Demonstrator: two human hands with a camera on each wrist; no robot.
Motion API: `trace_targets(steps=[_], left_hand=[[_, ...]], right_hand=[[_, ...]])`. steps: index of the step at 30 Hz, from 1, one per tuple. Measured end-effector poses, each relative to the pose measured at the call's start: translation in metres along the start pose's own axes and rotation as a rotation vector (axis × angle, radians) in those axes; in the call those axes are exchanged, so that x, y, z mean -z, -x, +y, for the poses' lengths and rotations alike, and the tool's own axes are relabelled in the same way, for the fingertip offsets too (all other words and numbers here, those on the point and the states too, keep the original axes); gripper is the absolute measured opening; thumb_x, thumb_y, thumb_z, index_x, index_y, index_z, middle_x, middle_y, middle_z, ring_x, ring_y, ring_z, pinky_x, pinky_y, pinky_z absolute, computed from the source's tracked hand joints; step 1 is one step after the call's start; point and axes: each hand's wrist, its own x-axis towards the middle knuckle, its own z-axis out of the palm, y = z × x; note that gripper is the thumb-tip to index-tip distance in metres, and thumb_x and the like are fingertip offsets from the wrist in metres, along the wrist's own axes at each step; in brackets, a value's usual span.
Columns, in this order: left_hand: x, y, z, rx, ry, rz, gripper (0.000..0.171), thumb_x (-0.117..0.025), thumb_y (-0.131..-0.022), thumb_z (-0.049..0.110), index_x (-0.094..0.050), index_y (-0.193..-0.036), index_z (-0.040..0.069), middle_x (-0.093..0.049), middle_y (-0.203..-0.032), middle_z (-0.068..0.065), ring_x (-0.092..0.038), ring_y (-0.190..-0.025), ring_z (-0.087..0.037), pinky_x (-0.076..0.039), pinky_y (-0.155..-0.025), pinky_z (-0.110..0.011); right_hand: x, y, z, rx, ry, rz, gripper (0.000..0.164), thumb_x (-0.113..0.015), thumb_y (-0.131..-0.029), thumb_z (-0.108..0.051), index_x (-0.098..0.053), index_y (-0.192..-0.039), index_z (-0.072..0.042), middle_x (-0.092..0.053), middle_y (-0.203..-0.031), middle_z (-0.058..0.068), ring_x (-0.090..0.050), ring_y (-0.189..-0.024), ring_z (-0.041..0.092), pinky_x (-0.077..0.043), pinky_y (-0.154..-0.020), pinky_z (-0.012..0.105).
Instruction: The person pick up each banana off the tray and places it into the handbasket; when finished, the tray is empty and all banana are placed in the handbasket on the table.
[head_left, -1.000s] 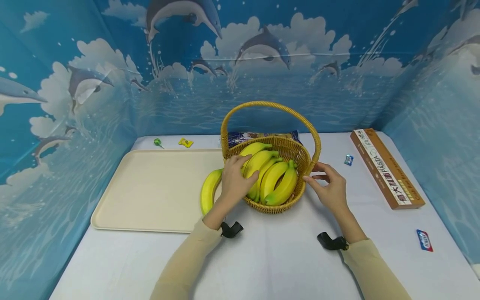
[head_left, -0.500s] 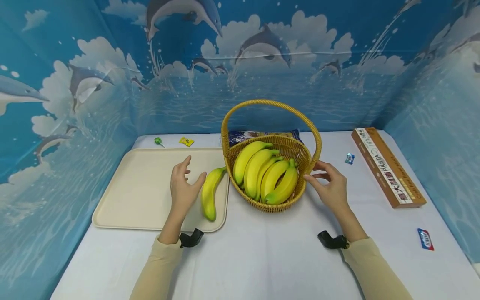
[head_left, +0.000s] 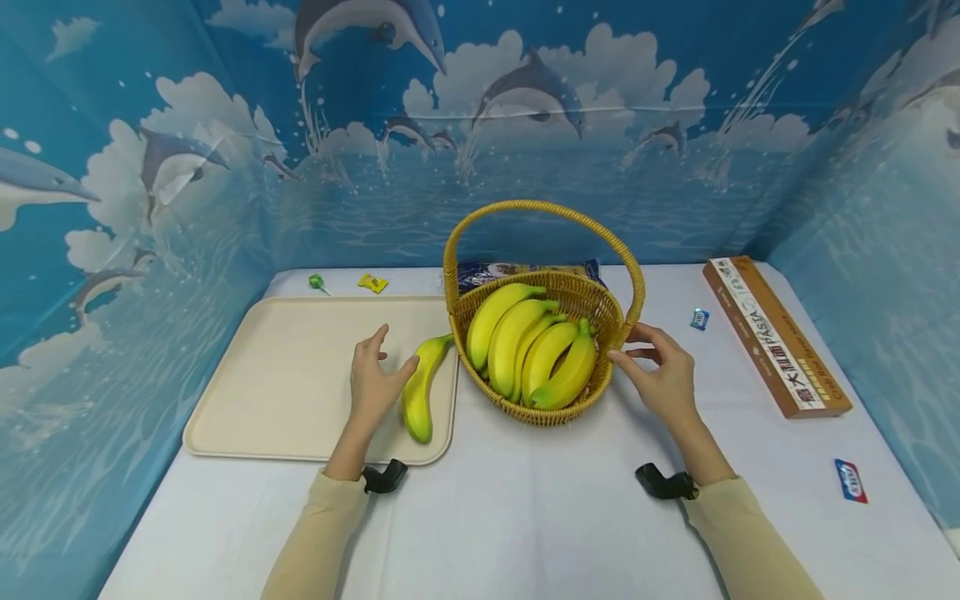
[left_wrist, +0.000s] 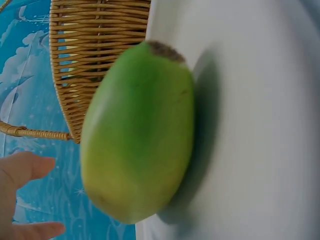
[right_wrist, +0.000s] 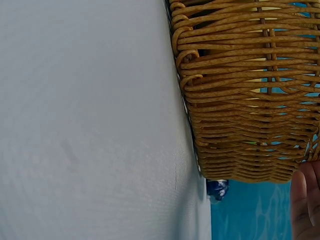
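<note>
A single yellow banana [head_left: 424,388] with a green tip lies on the right end of the cream tray [head_left: 300,456]. Just left of it, my left hand [head_left: 375,385] hovers over the tray, thumb and fingers spread, holding nothing. In the left wrist view the banana [left_wrist: 140,135] fills the middle, with my fingers [left_wrist: 30,167] apart from it. A wicker basket [head_left: 551,417] with a tall handle stands upright beside the tray and holds several bananas [head_left: 517,333]. My right hand [head_left: 662,375] pinches the basket's right side at the foot of the handle.
Behind the basket lies a dark blue packet [head_left: 491,272]. A long pasta box [head_left: 776,337] lies at the right. Small wrapped sweets include a blue one [head_left: 699,318], a red-and-blue one [head_left: 851,481], and a yellow one [head_left: 372,283] beside a green lollipop [head_left: 316,282].
My left hand has left the bananas in the basket and moved left over the tray, then shifted slightly right toward the lone banana. The right hand stays at the basket.
</note>
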Motion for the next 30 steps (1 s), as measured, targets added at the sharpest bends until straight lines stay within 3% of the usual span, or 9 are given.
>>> trace_targets(steps=[7, 11, 16, 21, 26, 30], left_hand=[[-0.016, -0.001, -0.013, 0.009, -0.06, -0.13, 0.073, -0.074, -0.083, 0.03, -0.045, -0.145, 0.004, -0.046, -0.136, -0.024, -0.052, -0.114, -0.037, -0.044, -0.094, -0.05], [-0.022, -0.001, -0.019, -0.009, -0.097, -0.148, 0.063, -0.075, -0.082, 0.026, -0.054, -0.136, 0.0, -0.056, -0.123, -0.023, -0.056, -0.107, -0.035, -0.045, -0.091, -0.047], [-0.023, -0.001, -0.02, -0.014, -0.078, -0.121, 0.058, -0.075, -0.081, 0.023, -0.059, -0.131, -0.001, -0.063, -0.107, -0.018, -0.059, -0.094, -0.029, -0.048, -0.082, -0.041], [-0.023, -0.002, -0.021, 0.015, -0.037, -0.098, 0.057, -0.074, -0.081, 0.021, -0.059, -0.131, -0.001, -0.064, -0.106, -0.018, -0.06, -0.093, -0.028, -0.051, -0.08, -0.039], [-0.011, -0.002, -0.014, 0.05, 0.007, 0.007, 0.054, -0.074, -0.081, 0.018, -0.061, -0.13, 0.0, -0.064, -0.106, -0.02, -0.061, -0.094, -0.031, -0.051, -0.081, -0.04], [0.006, 0.0, 0.005, -0.006, 0.095, 0.097, 0.053, -0.075, -0.08, 0.017, -0.062, -0.128, 0.001, -0.064, -0.106, -0.019, -0.06, -0.093, -0.031, -0.051, -0.081, -0.038]], right_hand=[[0.0, 0.0, 0.001, -0.005, 0.003, 0.001, 0.043, -0.077, -0.073, 0.012, -0.063, -0.113, 0.013, -0.067, -0.102, 0.027, -0.054, -0.086, -0.016, -0.049, -0.074, 0.006], [0.0, 0.001, 0.001, -0.011, 0.009, -0.002, 0.043, -0.077, -0.073, 0.012, -0.063, -0.114, 0.013, -0.067, -0.101, 0.027, -0.053, -0.087, -0.017, -0.049, -0.074, 0.005], [0.0, 0.001, 0.001, -0.008, -0.001, 0.001, 0.043, -0.077, -0.073, 0.013, -0.063, -0.113, 0.014, -0.067, -0.101, 0.027, -0.053, -0.088, -0.017, -0.049, -0.075, 0.006], [0.0, 0.002, 0.001, -0.003, -0.005, 0.002, 0.043, -0.077, -0.072, 0.013, -0.063, -0.113, 0.014, -0.067, -0.101, 0.027, -0.053, -0.088, -0.016, -0.049, -0.074, 0.006], [0.0, 0.002, 0.0, 0.002, -0.007, 0.001, 0.043, -0.077, -0.072, 0.014, -0.063, -0.113, 0.014, -0.067, -0.101, 0.028, -0.054, -0.087, -0.016, -0.049, -0.074, 0.006], [0.0, 0.001, 0.0, 0.006, -0.006, 0.005, 0.043, -0.077, -0.072, 0.014, -0.063, -0.113, 0.014, -0.067, -0.102, 0.028, -0.054, -0.087, -0.016, -0.049, -0.074, 0.006]])
